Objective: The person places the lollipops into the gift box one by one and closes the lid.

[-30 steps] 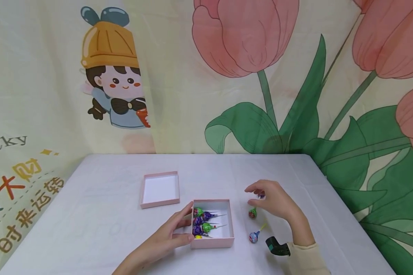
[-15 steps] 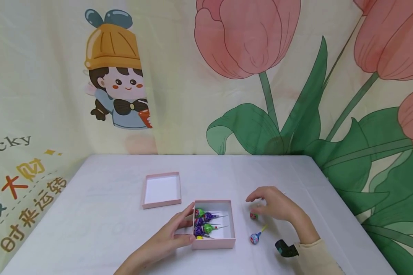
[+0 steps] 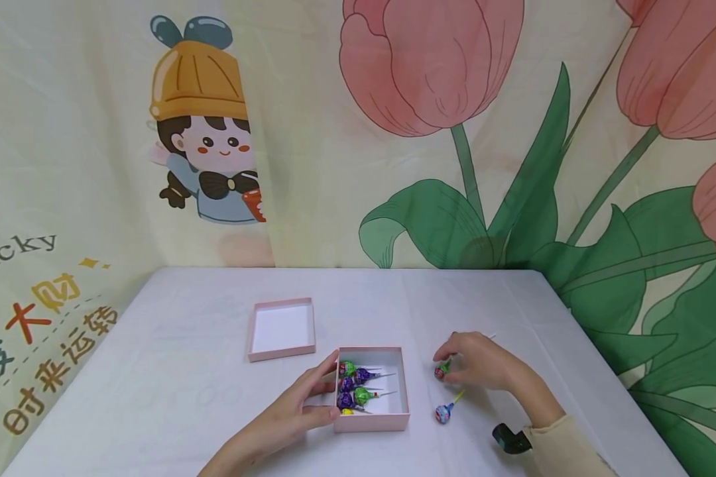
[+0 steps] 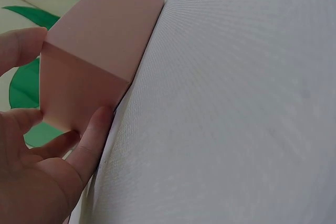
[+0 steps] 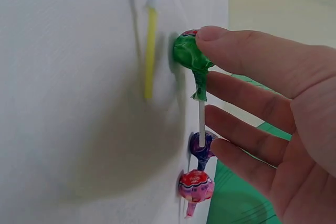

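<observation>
In the head view an open pink box point(image 3: 371, 423) holds several lollipops point(image 3: 362, 395) in green, purple and yellow wrappers, heads to the left. My left hand point(image 3: 292, 407) rests against its left wall, thumb at the near corner and fingers towards the far one. To the right of the box, my right hand point(image 3: 483, 361) pinches a green-and-red lollipop point(image 5: 191, 51) by its head, thumb in front and fingers behind, low over the cloth. A blue lollipop point(image 3: 443, 414) with a yellow stick lies nearer to me.
Behind the box to the left lies the pink lid point(image 3: 282, 352), inside up. In the right wrist view a purple lollipop point(image 5: 201, 142) and a pink-and-red lollipop point(image 5: 196, 186) lie past my fingers. A white cloth point(image 3: 191, 371) covers the table, with a printed curtain point(image 3: 310, 132) behind.
My right hand has come down and slightly right to the green-and-red lollipop and has taken hold of it. My left hand stays at the box.
</observation>
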Demonstrator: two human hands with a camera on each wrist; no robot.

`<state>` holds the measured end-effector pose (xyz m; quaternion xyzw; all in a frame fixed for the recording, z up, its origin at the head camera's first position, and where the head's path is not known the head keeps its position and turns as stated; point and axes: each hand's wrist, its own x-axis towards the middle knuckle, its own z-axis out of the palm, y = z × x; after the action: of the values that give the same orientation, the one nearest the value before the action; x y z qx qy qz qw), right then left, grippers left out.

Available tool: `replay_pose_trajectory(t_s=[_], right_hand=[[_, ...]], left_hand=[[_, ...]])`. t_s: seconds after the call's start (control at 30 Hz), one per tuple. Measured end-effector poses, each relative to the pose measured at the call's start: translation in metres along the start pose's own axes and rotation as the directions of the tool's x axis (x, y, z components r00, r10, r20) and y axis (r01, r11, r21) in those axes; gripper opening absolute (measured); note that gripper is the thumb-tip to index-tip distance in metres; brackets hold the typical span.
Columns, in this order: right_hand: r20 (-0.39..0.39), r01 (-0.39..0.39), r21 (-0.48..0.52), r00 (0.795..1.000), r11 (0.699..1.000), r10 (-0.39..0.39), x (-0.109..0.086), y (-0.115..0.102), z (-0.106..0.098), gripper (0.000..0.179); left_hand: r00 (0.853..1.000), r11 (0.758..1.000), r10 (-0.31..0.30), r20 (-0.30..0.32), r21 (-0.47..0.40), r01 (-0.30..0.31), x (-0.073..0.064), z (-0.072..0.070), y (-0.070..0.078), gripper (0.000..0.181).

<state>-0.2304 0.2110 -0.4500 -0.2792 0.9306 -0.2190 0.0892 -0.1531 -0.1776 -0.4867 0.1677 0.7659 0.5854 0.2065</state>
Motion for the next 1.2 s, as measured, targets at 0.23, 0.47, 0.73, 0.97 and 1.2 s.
replay_pose_trajectory(t_s=[0.23, 0.47, 0.73, 0.97, 1.2], right_hand=[[-0.016, 0.007, -0.031, 1.000, 0.999, -0.008, -0.004, 0.003, 0.003, 0.028], [-0.057, -0.017, -0.044, 0.998, 0.999, 0.015, -0.007, 0.003, 0.009, 0.025], [-0.072, -0.010, -0.044, 0.997, 0.999, 0.007, -0.005, 0.003, 0.012, 0.024], [-0.060, -0.011, -0.074, 0.998, 0.997, 0.006, -0.002, -0.001, 0.012, 0.023], [-0.041, -0.040, -0.098, 0.999, 0.994, 0.036, 0.000, -0.007, 0.013, 0.023]], left_hand=[[1.000, 1.000, 0.016, 0.011, -0.011, -0.016, 0.000, -0.001, -0.001, 0.088], [1.000, 1.000, 0.021, 0.013, -0.004, -0.021, 0.000, -0.001, -0.002, 0.088], [1.000, 1.000, 0.024, 0.010, -0.008, -0.024, -0.001, -0.001, -0.001, 0.088], [1.000, 1.000, 0.017, 0.001, 0.000, -0.017, -0.001, -0.001, 0.000, 0.089], [1.000, 1.000, 0.030, 0.007, -0.009, -0.030, -0.001, -0.002, 0.002, 0.089]])
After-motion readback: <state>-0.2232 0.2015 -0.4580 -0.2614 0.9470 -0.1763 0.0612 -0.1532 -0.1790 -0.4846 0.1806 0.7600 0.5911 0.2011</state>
